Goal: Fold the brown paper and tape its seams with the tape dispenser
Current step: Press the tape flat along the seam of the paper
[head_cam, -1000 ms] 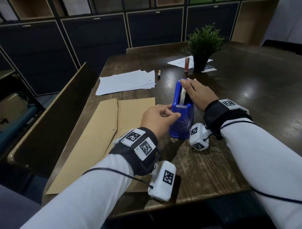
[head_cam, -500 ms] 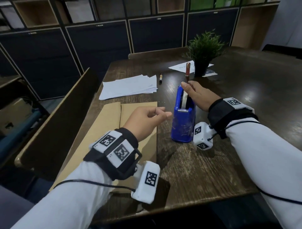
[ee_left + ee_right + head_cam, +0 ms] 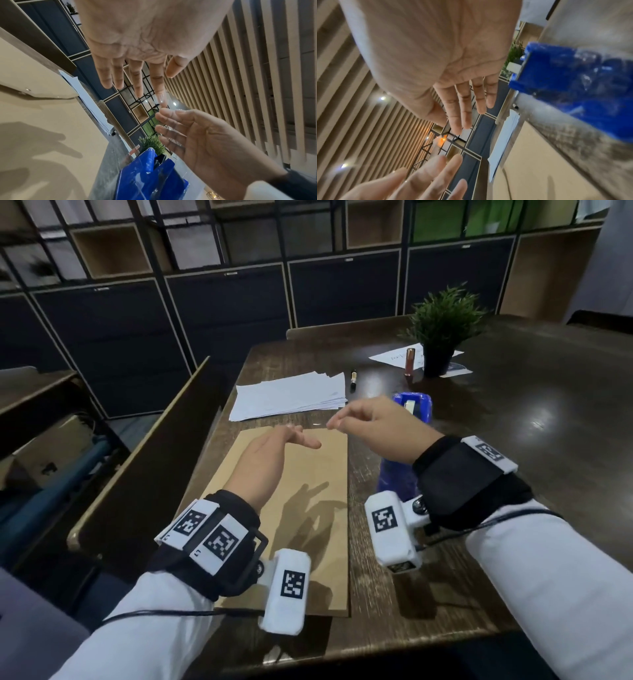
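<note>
Right hand (image 3: 373,426) grip seemingly pinched on one end of a clear tape strip (image 3: 161,98); left hand (image 3: 274,453) grip apart, straight fingertip touching the other end. Best kept taut and level, lowered squarely, then pressed outward. Brown paper (image 3: 308,542) flat, tan and smooth on the table (image 3: 513,440) beneath both hands; blue tape dispenser (image 3: 416,405) just beside at its 2 o'clock.

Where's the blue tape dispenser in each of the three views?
Head: tape dispenser right of centre, partly behind the right hand.
Left wrist: bottom centre.
Right wrist: upper right, blurred.
Shared landmark: the plant, just beyond it.
</note>
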A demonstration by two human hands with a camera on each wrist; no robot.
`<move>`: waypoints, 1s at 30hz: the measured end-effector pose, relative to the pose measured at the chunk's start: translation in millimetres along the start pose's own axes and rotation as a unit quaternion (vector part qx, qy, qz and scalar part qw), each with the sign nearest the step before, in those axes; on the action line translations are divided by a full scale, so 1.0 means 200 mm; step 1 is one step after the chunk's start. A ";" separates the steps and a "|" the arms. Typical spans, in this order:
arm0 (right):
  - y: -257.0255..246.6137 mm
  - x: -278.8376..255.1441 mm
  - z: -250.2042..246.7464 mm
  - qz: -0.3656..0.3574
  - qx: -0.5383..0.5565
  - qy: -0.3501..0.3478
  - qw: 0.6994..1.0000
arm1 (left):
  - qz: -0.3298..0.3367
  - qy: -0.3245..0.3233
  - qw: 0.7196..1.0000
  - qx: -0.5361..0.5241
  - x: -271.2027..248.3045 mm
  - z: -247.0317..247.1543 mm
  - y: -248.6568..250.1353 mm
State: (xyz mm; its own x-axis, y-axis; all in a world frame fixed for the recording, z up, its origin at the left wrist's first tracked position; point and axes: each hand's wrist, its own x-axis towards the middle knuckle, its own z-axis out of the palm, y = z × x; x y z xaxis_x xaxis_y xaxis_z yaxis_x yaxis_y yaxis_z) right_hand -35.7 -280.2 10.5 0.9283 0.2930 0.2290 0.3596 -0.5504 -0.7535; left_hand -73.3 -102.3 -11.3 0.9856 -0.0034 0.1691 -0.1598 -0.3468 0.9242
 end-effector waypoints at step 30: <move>-0.08 0.03 0.30 -0.050 0.181 0.097 0.977 | -0.173 -0.185 0.905 0.341 0.05 -0.56 -0.31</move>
State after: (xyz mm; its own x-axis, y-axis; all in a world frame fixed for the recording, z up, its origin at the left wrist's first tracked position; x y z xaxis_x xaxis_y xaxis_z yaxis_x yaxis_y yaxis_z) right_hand -41.0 -222.4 -13.5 0.9033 0.1581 0.3989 0.4251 -0.2029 -0.8821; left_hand -60.2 24.7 -29.4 0.9415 -0.0544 -0.3326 0.1085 -0.8854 0.4519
